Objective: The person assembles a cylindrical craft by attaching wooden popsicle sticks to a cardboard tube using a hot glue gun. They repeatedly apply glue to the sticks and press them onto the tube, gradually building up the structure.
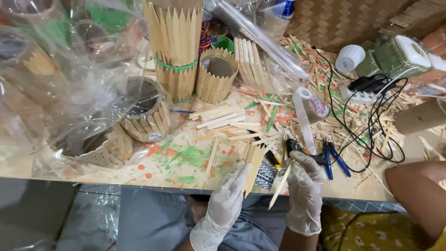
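Both my hands wear white gloves at the near table edge. My left hand (228, 195) holds a small piece made of pointed wooden sticks (253, 163) joined side by side. My right hand (304, 186) holds a single pointed wooden stick (280, 186) slanting down to the left, close beside that piece. A loose pile of flat sticks (223, 118) lies on the paint-stained table (176, 158) just beyond my hands. A black glue gun (297, 148) lies right behind my right hand.
Round stick-clad holders stand at the back: a tall one with a green band (175, 51), a short one (216, 74), one in plastic wrap (146, 111). Blue-handled pliers (335, 160), a tape roll (312, 104), a power strip with black cables (371, 93). Another person's arm (416, 195) at right.
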